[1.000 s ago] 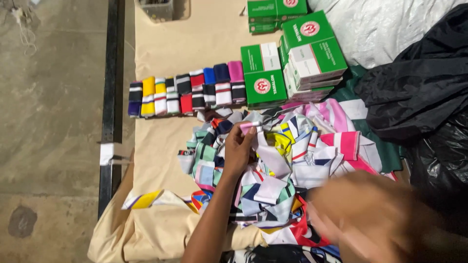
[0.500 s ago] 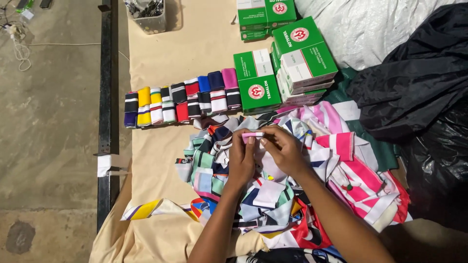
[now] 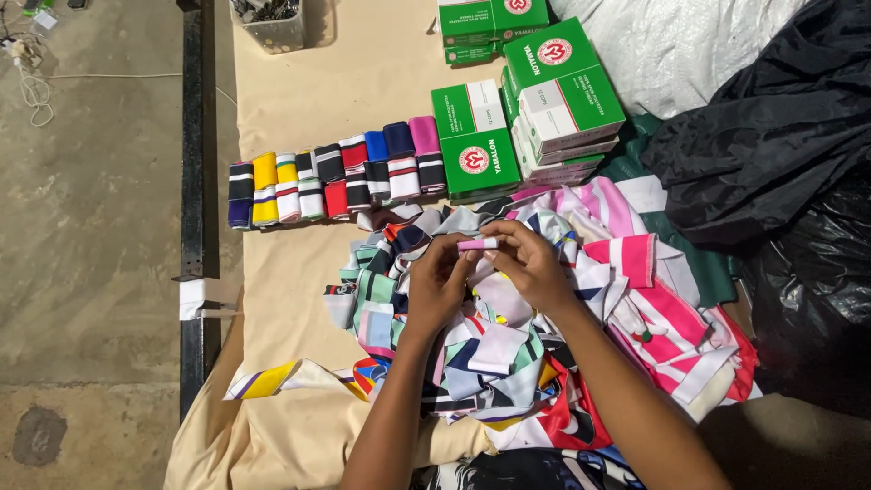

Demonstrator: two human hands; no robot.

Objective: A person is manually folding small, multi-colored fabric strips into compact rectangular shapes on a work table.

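A small pink strip of cloth [image 3: 477,243] is held between both hands above a loose heap of striped fabric pieces [image 3: 508,336]. The left hand [image 3: 438,279] is closed on the strip's left end with pinched fingertips, and the right hand [image 3: 529,263] is closed on its right end, so the strip is kept level between them. The heap is spread over the cream cloth of the bench [image 3: 308,100], with pink and white striped pieces lying to its right. Just beyond the hands, a row of rolled bands [image 3: 336,177] in purple, yellow, red, blue and pink is lined up side by side. Green and white boxes [image 3: 531,100] are stacked at the row's right end, touching the heap. A black plastic sheet [image 3: 780,127] is bunched at the far right, and a clear tub [image 3: 269,22] is set near the bench's far edge
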